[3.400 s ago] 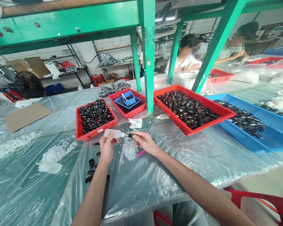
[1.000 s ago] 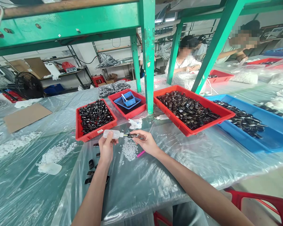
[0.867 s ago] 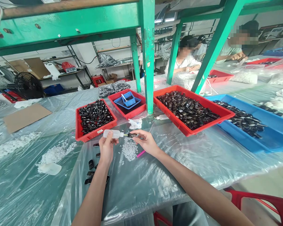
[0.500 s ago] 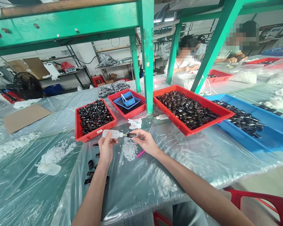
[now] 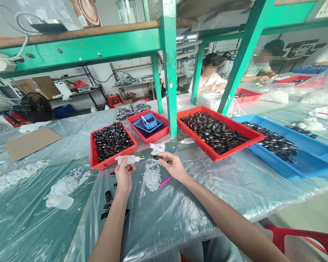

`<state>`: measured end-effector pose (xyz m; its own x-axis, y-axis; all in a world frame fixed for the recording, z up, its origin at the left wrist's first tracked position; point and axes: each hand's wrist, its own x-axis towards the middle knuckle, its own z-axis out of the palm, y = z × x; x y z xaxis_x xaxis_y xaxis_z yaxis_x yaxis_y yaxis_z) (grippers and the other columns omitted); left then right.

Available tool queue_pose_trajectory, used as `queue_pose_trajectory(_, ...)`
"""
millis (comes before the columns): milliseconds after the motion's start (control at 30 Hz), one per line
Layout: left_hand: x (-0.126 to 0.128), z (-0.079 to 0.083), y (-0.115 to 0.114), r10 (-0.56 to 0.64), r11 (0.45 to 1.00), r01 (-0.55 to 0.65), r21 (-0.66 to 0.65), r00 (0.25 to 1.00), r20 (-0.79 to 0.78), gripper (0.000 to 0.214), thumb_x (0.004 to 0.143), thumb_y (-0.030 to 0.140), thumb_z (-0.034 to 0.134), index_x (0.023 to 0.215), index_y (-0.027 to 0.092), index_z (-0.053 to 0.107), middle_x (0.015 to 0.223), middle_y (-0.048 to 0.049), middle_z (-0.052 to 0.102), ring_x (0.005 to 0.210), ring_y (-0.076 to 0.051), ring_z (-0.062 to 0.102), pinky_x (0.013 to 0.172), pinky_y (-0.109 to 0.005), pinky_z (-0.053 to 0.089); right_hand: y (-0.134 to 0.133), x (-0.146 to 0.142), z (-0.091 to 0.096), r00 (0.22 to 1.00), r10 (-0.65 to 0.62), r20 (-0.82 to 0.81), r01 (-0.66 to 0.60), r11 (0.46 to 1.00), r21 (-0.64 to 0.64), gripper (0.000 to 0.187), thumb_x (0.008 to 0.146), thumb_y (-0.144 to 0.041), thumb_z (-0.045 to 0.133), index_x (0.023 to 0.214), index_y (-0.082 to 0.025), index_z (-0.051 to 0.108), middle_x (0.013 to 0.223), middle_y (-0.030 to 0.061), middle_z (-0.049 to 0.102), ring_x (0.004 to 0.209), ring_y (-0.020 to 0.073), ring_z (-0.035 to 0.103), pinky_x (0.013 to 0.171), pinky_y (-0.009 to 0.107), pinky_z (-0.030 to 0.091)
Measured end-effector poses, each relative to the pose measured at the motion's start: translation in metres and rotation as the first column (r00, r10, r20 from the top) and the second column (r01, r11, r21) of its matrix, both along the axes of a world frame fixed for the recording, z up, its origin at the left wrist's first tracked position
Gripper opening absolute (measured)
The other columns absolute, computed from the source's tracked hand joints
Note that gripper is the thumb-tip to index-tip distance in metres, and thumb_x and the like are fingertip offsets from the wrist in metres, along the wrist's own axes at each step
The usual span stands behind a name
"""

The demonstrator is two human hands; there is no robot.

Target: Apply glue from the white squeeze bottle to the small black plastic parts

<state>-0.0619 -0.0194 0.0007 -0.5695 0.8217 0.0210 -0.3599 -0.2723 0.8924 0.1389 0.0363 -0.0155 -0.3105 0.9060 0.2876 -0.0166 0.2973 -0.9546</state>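
At the bottom edge of the frame, a red chair (image 5: pixel 303 238) is seen at lower right, and two bare forearms rise from the lower centre over a table covered in clear plastic sheeting (image 5: pixel 166 214). A few small black pieces (image 5: pixel 107 196) lie on the sheeting left of the left forearm.

Just below the middle of the frame the left hand (image 5: pixel 124 175) is held with its fingers closed around a small translucent squeeze bottle (image 5: pixel 128 159), which lies sideways with its nozzle pointed right. The right hand (image 5: pixel 174 167) is held just beside it, thumb and forefinger pinched on a small black part (image 5: pixel 157 157) at the nozzle tip; whether tip and part touch cannot be told. Between and under the hands a heap of white scraps (image 5: pixel 151 177) is spread, and a pink stick (image 5: pixel 166 181) lies by the right wrist.

Beyond the hands, a red tray of black parts (image 5: pixel 112 141) is set left of centre, a crumpled white wad (image 5: pixel 157 147) beside it. Further back a second red tray (image 5: pixel 149 128) is seen holding a small blue basket (image 5: pixel 148 122). A green post (image 5: pixel 170 69) stands at centre. To its right a larger red tray (image 5: pixel 218 131) of dark parts and a blue tray (image 5: pixel 289 149) are placed.

At far left a black fan (image 5: pixel 34 107) and a cardboard sheet (image 5: pixel 30 142) are seen; at upper right other people (image 5: pixel 210 74) are seated at the far tables.
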Motion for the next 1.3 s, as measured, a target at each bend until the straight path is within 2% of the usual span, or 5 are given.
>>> queue_pose_trajectory(233, -0.003, -0.001, 0.001, 0.007, 1.0, -0.009, 0.024, 0.997, 0.08, 0.035, 0.071, 0.046, 0.077, 0.073, 0.017, 0.058, 0.056, 0.003, 0.054, 0.048, -0.009, 0.048, 0.048, -0.023, 0.034, 0.009, 0.055, 0.01, 0.914, -0.208, 0.349, 0.13, 0.964, 0.233, 0.025, 0.086, -0.036, 0.062, 0.101, -0.02, 0.072, 0.099, 0.0063, 0.073, 0.069, 0.0165, 0.06, 0.071, 0.032, 0.05)
queue_pose_trajectory(500, -0.009, 0.003, 0.004, 0.033, 0.996, -0.045, 0.073, 0.986, 0.163, 0.036, 0.069, 0.047, 0.078, 0.073, 0.016, 0.059, 0.055, 0.0033, 0.054, 0.047, -0.009, 0.048, 0.047, -0.023, 0.033, 0.006, 0.082, 0.011, 0.742, -0.199, 0.64, -0.057, 0.933, 0.356, 0.022, 0.088, -0.033, 0.06, 0.104, -0.022, 0.072, 0.099, 0.0062, 0.071, 0.068, 0.0174, 0.063, 0.07, 0.032, 0.051)
queue_pose_trajectory(667, -0.028, 0.012, 0.004, 0.107, 0.983, -0.151, 0.105, 0.933, 0.344, 0.039, 0.066, 0.049, 0.08, 0.076, 0.017, 0.058, 0.059, 0.0038, 0.056, 0.049, -0.008, 0.049, 0.051, -0.023, 0.038, -0.021, 0.038, 0.026, 0.751, -0.035, 0.66, -0.238, 0.918, 0.319, 0.02, 0.094, -0.033, 0.056, 0.104, -0.023, 0.07, 0.092, 0.005, 0.071, 0.069, 0.0184, 0.063, 0.069, 0.032, 0.051)
queue_pose_trajectory(933, -0.045, 0.01, 0.002, 0.046, 0.975, -0.134, 0.18, 0.905, 0.423, 0.039, 0.073, 0.052, 0.076, 0.074, 0.017, 0.058, 0.056, 0.0037, 0.051, 0.048, -0.008, 0.047, 0.051, -0.022, 0.035, -0.05, -0.069, 0.027, 0.602, 0.056, 0.797, -0.588, 0.707, 0.394, 0.024, 0.094, -0.022, 0.061, 0.117, -0.02, 0.066, 0.114, 0.0091, 0.069, 0.107, 0.0268, 0.061, 0.095, 0.039, 0.048)
queue_pose_trajectory(1300, -0.055, 0.006, 0.003, 0.096, 0.966, -0.199, 0.166, 0.869, 0.486, 0.038, 0.075, 0.05, 0.075, 0.072, 0.016, 0.059, 0.055, 0.0018, 0.051, 0.046, -0.008, 0.046, 0.048, -0.021, 0.036, -0.032, -0.148, 0.025, 0.373, -0.041, 0.927, -0.62, 0.732, 0.282, 0.026, 0.094, -0.033, 0.063, 0.113, -0.015, 0.066, 0.118, 0.0143, 0.065, 0.115, 0.0302, 0.058, 0.09, 0.039, 0.05)
